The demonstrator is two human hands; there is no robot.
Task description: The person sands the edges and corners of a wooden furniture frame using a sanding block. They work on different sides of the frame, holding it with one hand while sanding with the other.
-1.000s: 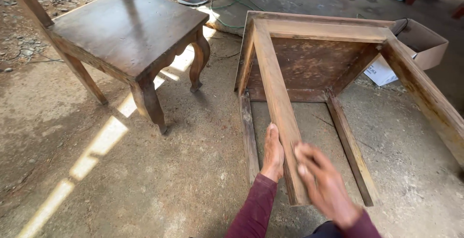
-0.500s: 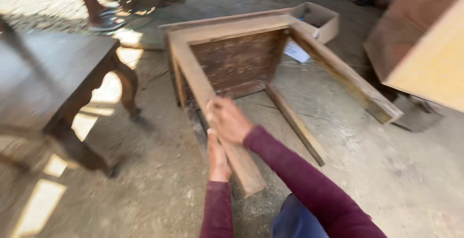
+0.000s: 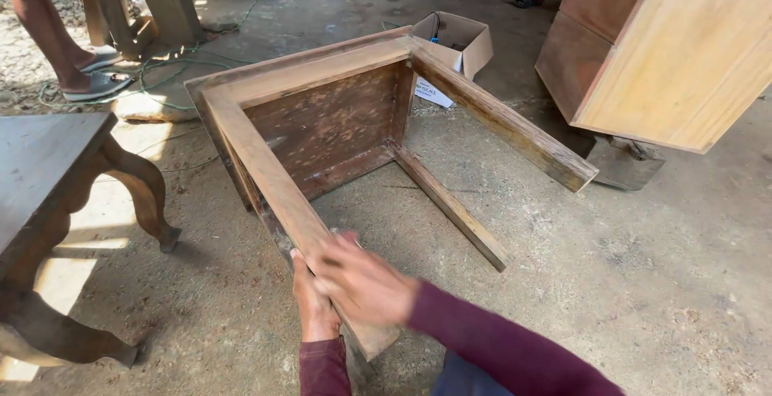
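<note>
A small worn wooden table (image 3: 330, 123) lies on its side on the dirt floor, legs pointing toward me. My left hand (image 3: 312, 303) presses against the left side of the nearest leg (image 3: 265, 171), close to its end. My right hand (image 3: 362, 279) lies on top of the same leg, blurred, with fingers spread over the wood; whether it holds anything against the wood cannot be told. Both sleeves are maroon.
A dark wooden chair (image 3: 56, 203) with curved legs stands at the left. A pale wooden cabinet (image 3: 675, 50) fills the upper right. An open cardboard box (image 3: 454, 42) sits behind the table. A person's sandalled feet (image 3: 92, 82) and green cable are at the upper left.
The view has swung right, bringing the cabinet in. My right hand has slid along the top of the leg, now nearer its end; my left hand stays against its side.
</note>
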